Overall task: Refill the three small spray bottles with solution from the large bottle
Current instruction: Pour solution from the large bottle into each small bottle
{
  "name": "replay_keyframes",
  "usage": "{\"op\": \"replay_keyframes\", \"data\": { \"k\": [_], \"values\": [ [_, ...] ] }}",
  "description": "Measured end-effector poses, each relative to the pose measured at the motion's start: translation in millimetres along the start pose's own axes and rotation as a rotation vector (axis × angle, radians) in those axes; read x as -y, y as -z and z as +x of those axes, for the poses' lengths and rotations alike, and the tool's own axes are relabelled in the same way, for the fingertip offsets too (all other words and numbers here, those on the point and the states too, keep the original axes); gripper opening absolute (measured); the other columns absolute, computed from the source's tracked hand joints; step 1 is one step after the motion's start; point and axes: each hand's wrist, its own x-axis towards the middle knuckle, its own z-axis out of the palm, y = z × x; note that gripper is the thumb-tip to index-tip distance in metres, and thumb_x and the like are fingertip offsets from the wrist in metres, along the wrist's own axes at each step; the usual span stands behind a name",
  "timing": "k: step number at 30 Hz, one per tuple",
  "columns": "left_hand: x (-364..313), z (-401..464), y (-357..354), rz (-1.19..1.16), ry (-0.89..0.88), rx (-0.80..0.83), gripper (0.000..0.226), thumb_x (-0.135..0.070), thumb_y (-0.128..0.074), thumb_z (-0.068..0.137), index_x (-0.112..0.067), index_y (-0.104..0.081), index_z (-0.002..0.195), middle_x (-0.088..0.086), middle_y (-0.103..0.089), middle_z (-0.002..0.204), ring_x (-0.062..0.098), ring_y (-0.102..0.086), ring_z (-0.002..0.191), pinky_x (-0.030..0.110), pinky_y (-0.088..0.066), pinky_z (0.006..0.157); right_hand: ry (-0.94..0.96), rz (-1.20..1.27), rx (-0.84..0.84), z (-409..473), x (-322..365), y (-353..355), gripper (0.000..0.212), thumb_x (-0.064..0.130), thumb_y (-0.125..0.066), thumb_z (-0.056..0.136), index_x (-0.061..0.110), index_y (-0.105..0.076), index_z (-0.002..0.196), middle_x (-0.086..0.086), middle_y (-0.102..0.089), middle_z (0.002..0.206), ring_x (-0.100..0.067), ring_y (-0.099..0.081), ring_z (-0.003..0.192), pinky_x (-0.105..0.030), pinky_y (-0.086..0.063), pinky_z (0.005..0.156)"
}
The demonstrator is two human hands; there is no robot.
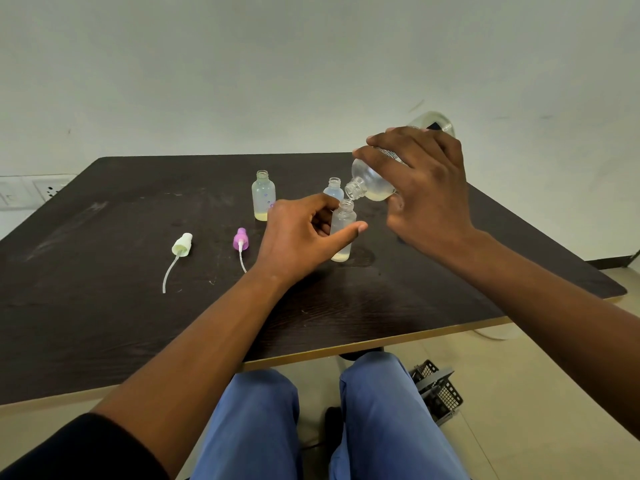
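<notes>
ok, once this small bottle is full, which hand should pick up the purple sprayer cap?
Left, probably. The left hand steadies the small bottle, and the purple sprayer cap lies just to its left. The right hand is holding the tilted large bottle, farther away.

No readable text anywhere. Large bottle (372, 180) has a label patch under the fingers, print too blurred to read. Left small bottle (263, 195) shows a few tiny purple marks, not legible as letters or numbers
</notes>
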Motion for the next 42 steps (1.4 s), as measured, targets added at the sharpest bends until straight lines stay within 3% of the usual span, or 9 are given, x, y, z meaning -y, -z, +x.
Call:
{"op": "replay_keyframes", "data": {
  "k": [27,34,42],
  "values": [
    [1,-1,-1,-0.003,0.004,-0.001,0.045,-0.047,-0.09,0.082,-0.012,-0.079,0.107,-0.006,-0.074,0.077,0.011,-0.072,0.068,0.029,-0.063,0.068,-0.015,0.044,-0.033,-8,-4,-9,0.067,0.002,-0.064,0.071,0.024,-0.069,0.135,0.003,-0.069,0.134,-0.025,-0.061,0.128,-0.045,-0.037,0.105],
    [5,0,-1,0.003,0.037,0.005,0.047,-0.049,-0.09,0.081,-0.011,-0.079,0.107,-0.008,-0.073,0.076,0.008,-0.071,0.067,0.028,-0.064,0.067,-0.123,0.148,-0.019,-16,1,-17,0.072,0.011,-0.083,0.067,0.024,-0.067,0.136,0.006,-0.07,0.13,-0.024,-0.063,0.121,-0.042,-0.041,0.097],
    [9,2,-1,0.059,0.08,0.004,0.048,-0.051,-0.088,0.082,-0.013,-0.08,0.11,-0.009,-0.075,0.081,0.004,-0.071,0.069,0.021,-0.062,0.068,-0.289,0.332,-0.004,-18,-2,-19,0.079,0.043,-0.091,0.069,0.021,-0.064,0.139,0.003,-0.072,0.124,-0.024,-0.067,0.111,-0.047,-0.055,0.093]
  ]
}}
